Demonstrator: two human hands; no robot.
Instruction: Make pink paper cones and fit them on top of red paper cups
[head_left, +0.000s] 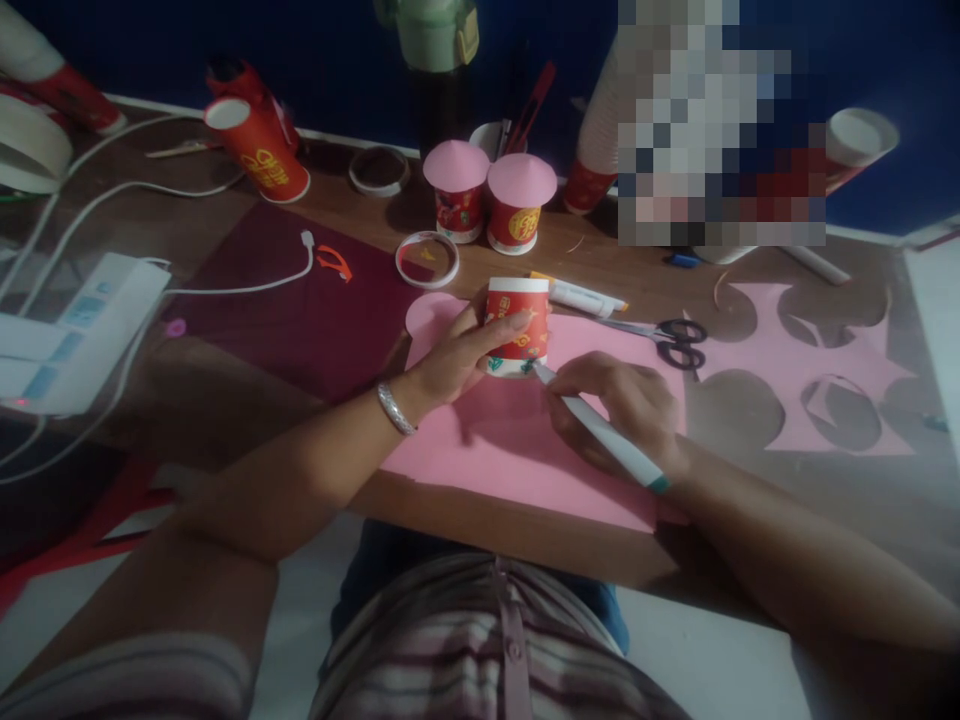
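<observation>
My left hand (454, 352) is wrapped round a short red paper cup (519, 335) with gold print, its thumb across the front. Along the cup's lower white band are green marks. A white marker with a green end (616, 440) is gripped in my right hand (626, 400), its tip at or very near that band. Beneath both hands lies a pink paper sheet (510, 460), with a pink paper disc (431, 318) by my left hand. Just beyond the cup stand two red cups, a left one (457, 210) and a right one (516, 228), each topped by a pink paper cone.
Black-handled scissors (681, 343) and a white marker (585, 297) lie beyond my right hand. Cut pink scraps (757, 380) spread at the right. Tape rolls (427, 260), a tall red cup (259, 150) and a dark bottle (435, 90) stand behind. White cables (240, 291) cross the left.
</observation>
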